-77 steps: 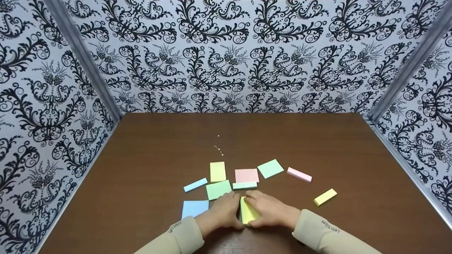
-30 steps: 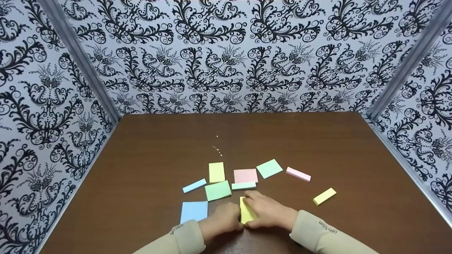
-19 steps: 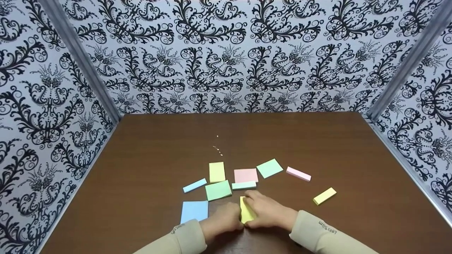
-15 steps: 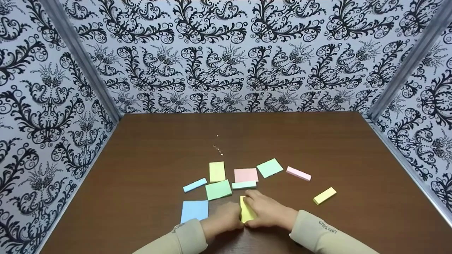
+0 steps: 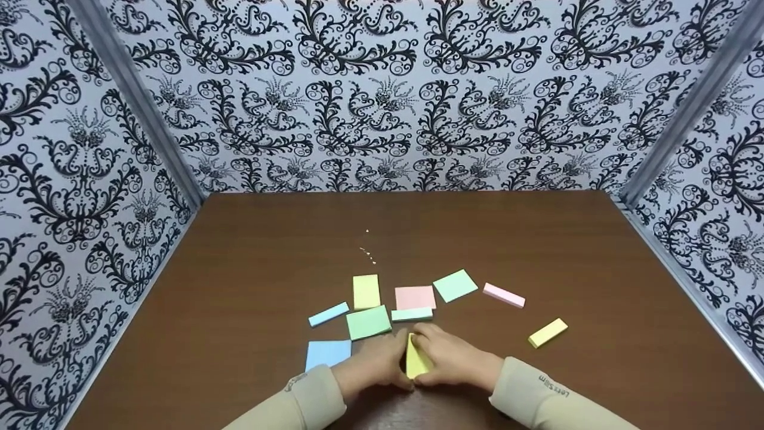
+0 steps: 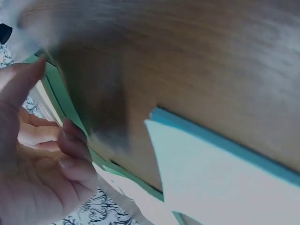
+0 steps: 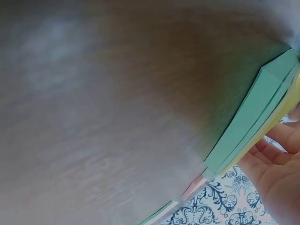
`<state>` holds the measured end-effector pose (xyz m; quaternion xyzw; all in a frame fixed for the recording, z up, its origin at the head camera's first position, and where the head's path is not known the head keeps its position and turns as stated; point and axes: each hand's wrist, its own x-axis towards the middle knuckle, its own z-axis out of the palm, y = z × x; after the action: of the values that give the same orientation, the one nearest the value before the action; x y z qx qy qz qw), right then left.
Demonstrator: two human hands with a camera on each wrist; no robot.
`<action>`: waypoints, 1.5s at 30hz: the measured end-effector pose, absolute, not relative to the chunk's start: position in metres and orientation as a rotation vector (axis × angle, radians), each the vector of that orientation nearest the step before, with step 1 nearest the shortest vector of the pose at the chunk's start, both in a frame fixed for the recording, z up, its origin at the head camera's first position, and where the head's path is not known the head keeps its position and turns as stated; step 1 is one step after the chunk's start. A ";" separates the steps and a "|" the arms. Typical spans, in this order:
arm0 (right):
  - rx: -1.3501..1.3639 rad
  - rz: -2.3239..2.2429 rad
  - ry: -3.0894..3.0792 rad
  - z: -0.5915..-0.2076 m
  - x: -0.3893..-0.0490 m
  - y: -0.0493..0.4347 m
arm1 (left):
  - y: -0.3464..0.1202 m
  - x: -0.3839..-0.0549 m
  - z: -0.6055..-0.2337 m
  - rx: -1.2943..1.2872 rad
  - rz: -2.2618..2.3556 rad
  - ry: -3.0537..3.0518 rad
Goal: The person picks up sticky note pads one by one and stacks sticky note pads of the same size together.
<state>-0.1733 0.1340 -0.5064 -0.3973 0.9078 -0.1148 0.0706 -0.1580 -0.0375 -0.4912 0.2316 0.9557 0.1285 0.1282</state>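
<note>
In the head view a small stack of sticky-note pads [image 5: 418, 361] lies near the front, yellow on top. The right wrist view shows thick green pads [image 7: 248, 117] beneath the yellow one. My right hand [image 5: 456, 358] holds the stack from its right side, thumb at the near end and fingers at the far end. On the other side, my left hand [image 5: 379, 361] spans the left edge, thumb and curled fingers at opposite corners. The left wrist view shows these fingertips by the green edge [image 6: 63, 98]; their exact contact is partly hidden. A blue pad [image 5: 327, 353] lies beside my left wrist.
Beyond the hands lie green [image 5: 369, 322], yellow [image 5: 366, 291], pink [image 5: 415, 296] and pale green [image 5: 455, 285] pads. Narrow blue [image 5: 329, 314], mint [image 5: 412, 313], pink [image 5: 504, 295] and yellow [image 5: 548, 332] blocks lie among them on the brown table [image 5: 268, 239]. Patterned walls enclose it.
My left hand, bunched into a fist against the stack about half a second ago, has spread its thumb and fingers along the left edge. The right hand keeps its hold; other pads stay put.
</note>
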 end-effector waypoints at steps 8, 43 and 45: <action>-1.227 -0.373 2.732 -0.506 -0.173 0.134 | -0.034 -0.162 -0.492 0.713 0.334 2.786; -0.828 -0.420 3.025 -0.470 -0.234 0.282 | -0.033 -0.162 -0.497 0.589 0.438 2.755; -0.798 -0.398 2.949 -0.467 -0.231 0.288 | -0.033 -0.162 -0.496 0.580 0.432 2.743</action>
<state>-0.2308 0.2881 -0.4675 -0.2589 0.9568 -0.1290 0.0304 -0.1622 -0.0331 -0.4959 0.2022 0.9557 0.1507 0.1517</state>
